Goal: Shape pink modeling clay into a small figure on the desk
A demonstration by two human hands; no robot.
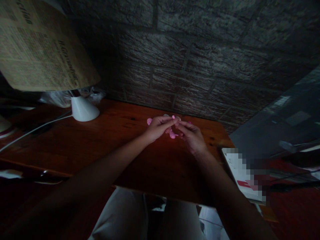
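Left hand [157, 129]: centre, fingers pinching a small pink piece [173, 117].
Right hand [194, 136]: right of centre, fingertips apparently pinched on the same piece; light poor.
Lamp [85, 110]: upper left.

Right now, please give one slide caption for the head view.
Left hand and right hand meet among small pink pieces at a wooden table with a newsprint-shaded lamp.

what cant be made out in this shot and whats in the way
Head view:
Small pink piece where left hand and right hand meet: too small, blurred to tell its shape.
Pink lump left of the left hand: partly covered by that hand.
Lampshade: cut off by the top and left edges.
White flat item, right: partly masked by blocky pixels.
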